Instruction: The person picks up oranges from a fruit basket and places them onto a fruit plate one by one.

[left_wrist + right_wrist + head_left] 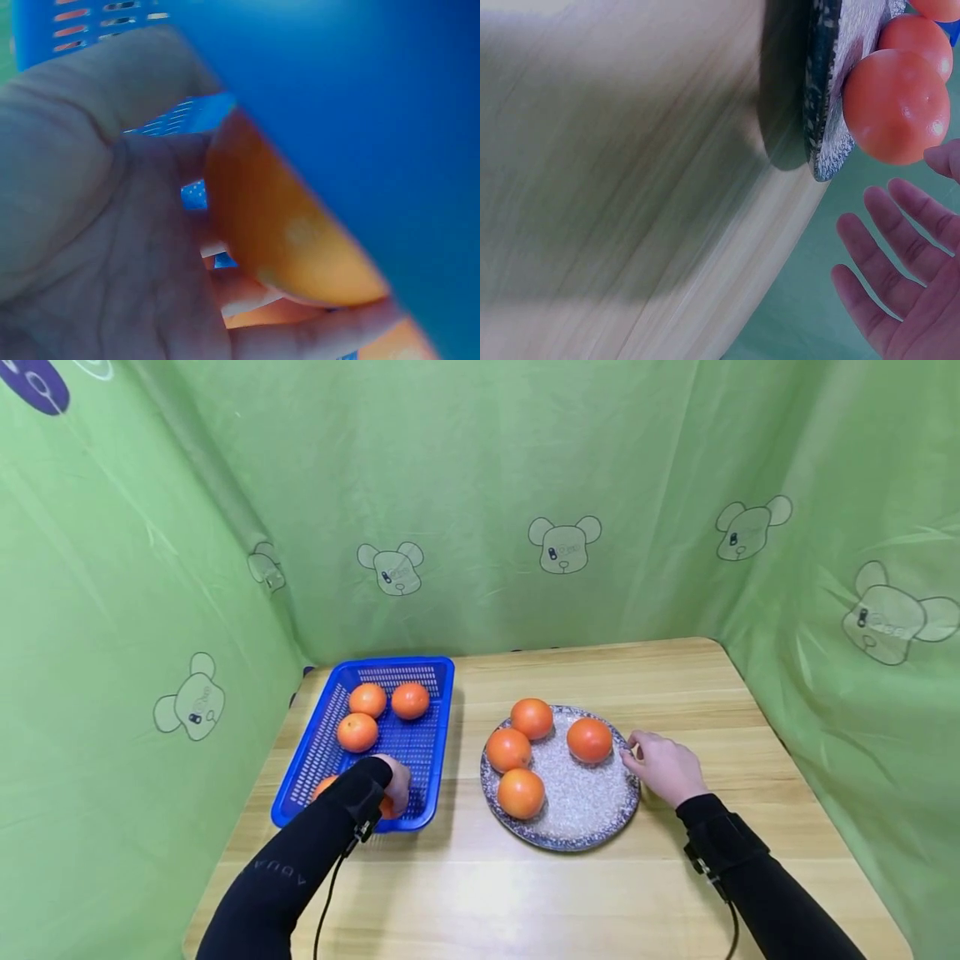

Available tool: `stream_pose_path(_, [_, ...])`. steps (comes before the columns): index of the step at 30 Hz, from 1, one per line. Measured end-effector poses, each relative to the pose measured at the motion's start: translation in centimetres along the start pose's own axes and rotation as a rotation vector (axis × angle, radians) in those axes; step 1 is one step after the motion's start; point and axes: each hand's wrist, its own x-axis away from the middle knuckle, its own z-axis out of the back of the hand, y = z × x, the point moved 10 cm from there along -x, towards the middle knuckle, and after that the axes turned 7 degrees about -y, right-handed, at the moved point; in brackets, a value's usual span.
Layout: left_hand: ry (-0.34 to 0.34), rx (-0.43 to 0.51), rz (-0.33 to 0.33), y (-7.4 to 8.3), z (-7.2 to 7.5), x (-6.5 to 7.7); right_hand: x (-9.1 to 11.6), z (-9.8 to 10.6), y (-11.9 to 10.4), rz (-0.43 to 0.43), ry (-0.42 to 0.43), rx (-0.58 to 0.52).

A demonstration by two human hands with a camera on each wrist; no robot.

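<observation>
Inside the blue plastic basket, at its near right corner, my left hand has its fingers around an orange-red tomato. The basket wall hides part of that tomato in the left wrist view. Three tomatoes lie toward the basket's back, and another shows partly beside my left sleeve. Several tomatoes sit on a round speckled plate. My right hand hovers at the plate's right rim, fingers loosely bent and holding nothing. The nearest tomato is just beyond its fingertips.
Basket and plate stand side by side on a light wooden table. Green curtains with bear prints hang behind and at both sides. A thin cable runs from each wrist strap.
</observation>
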Motion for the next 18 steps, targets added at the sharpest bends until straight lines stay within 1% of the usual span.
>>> stream_pose_path(1, [-0.027,0.021,-0.002,0.2,-0.2,0.4,0.0,0.0,0.0,0.003,0.003,0.003])
stream_pose_path(3, [-0.058,0.009,-0.022,0.7,-0.4,0.8,0.0,0.1,-0.1,0.007,0.011,0.005])
stream_pose_path(4, [-0.049,-0.021,-0.028,0.8,-0.3,0.9,0.0,0.2,-0.1,0.008,0.014,0.006])
stream_pose_path(5, [-0.056,-0.033,-0.028,0.9,-0.2,1.0,0.0,0.2,-0.2,0.009,0.017,0.005])
stream_pose_path(7, [-0.053,-0.02,-0.023,0.9,-0.1,0.9,0.0,0.2,-0.2,0.007,0.014,0.002])
stream_pose_path(9, [-0.007,-0.056,-0.02,0.9,0.5,1.0,0.0,0.2,-0.2,0.007,0.011,0.0])
stream_pose_path(12, [0.074,-0.122,-0.025,1.2,1.9,1.6,0.0,0.2,-0.1,0.005,0.006,0.0])
stream_pose_path(14, [0.17,-0.202,-0.023,1.5,3.3,2.4,0.0,0.2,-0.1,0.008,0.008,0.0])
stream_pose_path(16, [0.245,-0.232,-0.025,1.9,4.7,3.4,0.0,0.2,-0.2,0.012,0.008,-0.002])
stream_pose_path(18, [0.338,-0.238,-0.037,2.4,6.2,4.6,0.0,0.2,-0.2,0.013,0.008,-0.002])
